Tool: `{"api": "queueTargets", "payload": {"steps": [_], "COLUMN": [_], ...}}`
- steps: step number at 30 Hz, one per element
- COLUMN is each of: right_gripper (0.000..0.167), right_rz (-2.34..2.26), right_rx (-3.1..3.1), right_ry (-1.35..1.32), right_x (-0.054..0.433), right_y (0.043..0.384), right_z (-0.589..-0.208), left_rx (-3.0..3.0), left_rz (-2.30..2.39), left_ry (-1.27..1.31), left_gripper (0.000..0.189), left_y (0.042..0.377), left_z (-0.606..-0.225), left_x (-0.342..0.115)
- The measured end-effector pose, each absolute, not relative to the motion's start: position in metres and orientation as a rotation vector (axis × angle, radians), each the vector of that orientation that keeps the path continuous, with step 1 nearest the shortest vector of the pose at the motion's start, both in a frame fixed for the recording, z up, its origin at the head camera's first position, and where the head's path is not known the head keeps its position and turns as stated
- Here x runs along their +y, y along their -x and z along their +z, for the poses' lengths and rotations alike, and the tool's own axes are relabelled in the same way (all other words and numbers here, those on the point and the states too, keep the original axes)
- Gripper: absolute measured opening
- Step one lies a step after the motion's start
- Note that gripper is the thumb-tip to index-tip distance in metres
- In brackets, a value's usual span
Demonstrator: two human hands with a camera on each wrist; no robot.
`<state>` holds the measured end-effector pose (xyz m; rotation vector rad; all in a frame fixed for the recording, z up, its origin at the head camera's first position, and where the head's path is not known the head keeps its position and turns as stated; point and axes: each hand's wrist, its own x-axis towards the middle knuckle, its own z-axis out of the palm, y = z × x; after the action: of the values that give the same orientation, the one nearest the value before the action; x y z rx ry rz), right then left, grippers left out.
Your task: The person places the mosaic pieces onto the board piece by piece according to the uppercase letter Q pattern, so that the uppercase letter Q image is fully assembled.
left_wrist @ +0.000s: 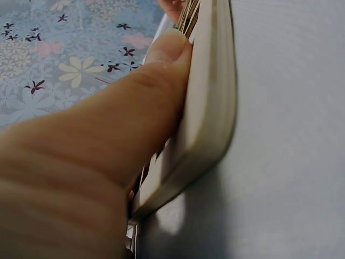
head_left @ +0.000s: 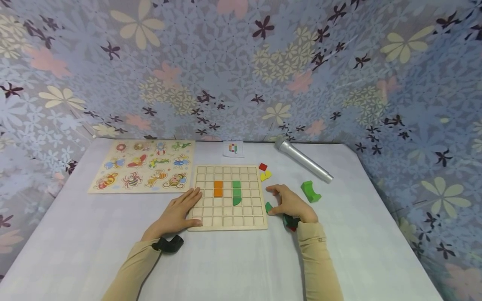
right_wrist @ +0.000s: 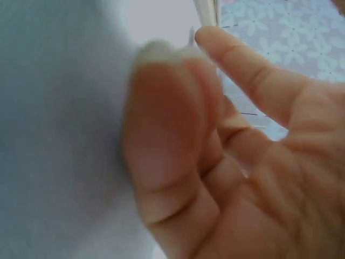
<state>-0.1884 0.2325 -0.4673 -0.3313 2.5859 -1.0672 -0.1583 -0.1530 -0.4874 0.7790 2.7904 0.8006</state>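
Observation:
My left hand [head_left: 180,212] rests on the left side of the wooden grid board [head_left: 226,226], fingers spread. Its thumb lies over the board's edge in the left wrist view. On the board are two orange squares [head_left: 218,188], two green squares [head_left: 236,188] and a rounded green piece [head_left: 237,201] directly below them. Just off the right edge, my right hand [head_left: 291,205] stands over the table with a gap between thumb and index finger. A loose green piece [head_left: 268,207] lies at the thumb's tip; whether they touch, I cannot tell. The right wrist view shows no piece between the fingers.
A red piece [head_left: 263,167] and yellow pieces [head_left: 265,175] lie right of the board. Farther right are a green arch block [head_left: 310,192] and a silver microphone [head_left: 304,161]. Behind the board sits a pattern card [head_left: 233,149]; an insect puzzle board [head_left: 141,165] lies left. More pieces [head_left: 291,228] are partly hidden by the right wrist.

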Motion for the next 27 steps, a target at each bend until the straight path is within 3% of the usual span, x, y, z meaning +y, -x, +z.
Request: {"api": "queueTargets", "payload": {"steps": [5, 9, 20, 27], "right_gripper": [0.043, 0.028, 0.013, 0.022], "right_rz": [-1.008, -1.003, -1.117, -1.363], "right_rx": [2.701, 2.737, 2.778, 2.701], "right_ry": [0.265, 0.235, 0.096, 0.126], "right_x": [0.227, 0.224, 0.219, 0.198], "right_y": [0.191, 0.193, 0.198, 0.197], "right_z": [-0.466, -0.466, -0.472, -0.468], "left_rx": [2.795, 2.805, 2.802, 2.79], "left_rz": [0.813, 0.804, 0.808, 0.811], "left_ry": [-0.786, -0.795, -0.792, -0.784], "left_gripper": [0.088, 0.088, 0.088, 0.088], "left_y": [0.158, 0.158, 0.159, 0.159], "left_z": [-0.486, -0.487, -0.488, -0.488], "left_x": [-0.152, -0.152, -0.153, -0.154]}}
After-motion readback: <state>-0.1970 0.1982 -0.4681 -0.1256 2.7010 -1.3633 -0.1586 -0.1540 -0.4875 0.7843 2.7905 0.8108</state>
